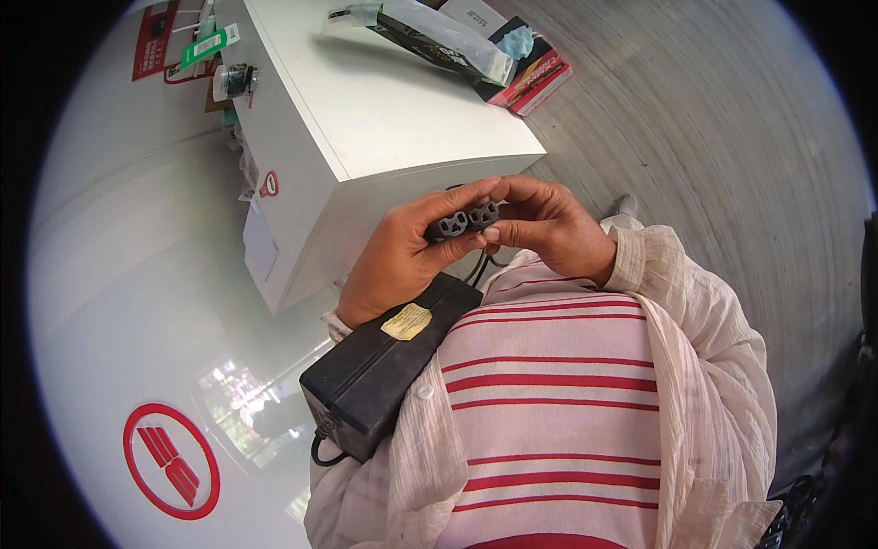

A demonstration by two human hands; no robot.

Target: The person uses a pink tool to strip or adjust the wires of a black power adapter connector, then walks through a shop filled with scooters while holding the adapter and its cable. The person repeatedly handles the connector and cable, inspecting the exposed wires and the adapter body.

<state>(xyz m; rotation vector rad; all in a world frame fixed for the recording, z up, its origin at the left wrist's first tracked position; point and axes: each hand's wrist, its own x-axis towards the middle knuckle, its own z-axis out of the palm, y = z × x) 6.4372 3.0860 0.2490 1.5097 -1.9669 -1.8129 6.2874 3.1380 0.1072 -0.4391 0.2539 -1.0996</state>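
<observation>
Two black cable plugs with slotted socket faces are held side by side in front of my chest, faces turned up toward me. My left hand has its fingers and thumb closed around the left plug. Thumb and fingers of my right hand pinch the right plug, and both hands' fingertips meet around the pair. Black cables hang below the plugs. A black box-shaped charger with a worn yellowish label rests along my left forearm against my body; a cord comes out of its lower end.
A white counter stands just beyond my hands. On its far end lie a plastic-wrapped package and a red and black box. A lidded jar and a green card are at its left. Glossy white panelling runs along my left.
</observation>
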